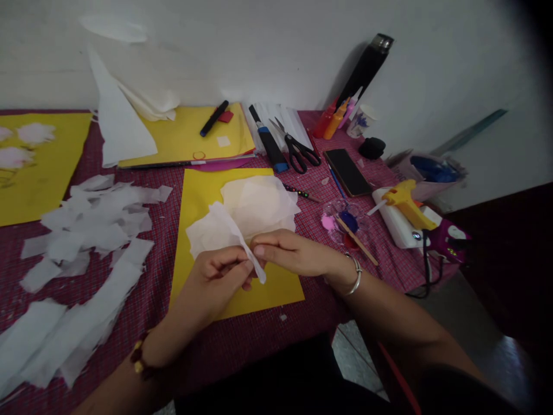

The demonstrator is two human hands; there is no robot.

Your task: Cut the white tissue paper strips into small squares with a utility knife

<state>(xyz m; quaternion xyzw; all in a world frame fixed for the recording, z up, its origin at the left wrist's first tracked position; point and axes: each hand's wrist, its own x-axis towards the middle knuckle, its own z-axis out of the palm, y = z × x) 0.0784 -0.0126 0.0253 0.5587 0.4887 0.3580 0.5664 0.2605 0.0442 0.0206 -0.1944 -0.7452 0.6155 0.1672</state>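
My left hand (218,276) and my right hand (294,252) meet over a yellow paper sheet (199,193) near the table's front edge. Both pinch a gathered piece of white tissue paper (216,230). The tissue fans out behind the fingers, and a thin twisted tail hangs down between them. A second, flatter round of white tissue (259,204) lies on the yellow sheet just behind the held piece. A silver bangle circles my right wrist, a beaded band my left.
Torn white tissue strips (86,230) cover the red checked cloth at left. Scissors (298,150), a blue-tipped cutter (268,143), paint palette with brush (348,222), yellow glue gun (406,202), black phone (348,172), paint bottles (334,118) and a black flask (367,66) stand at right.
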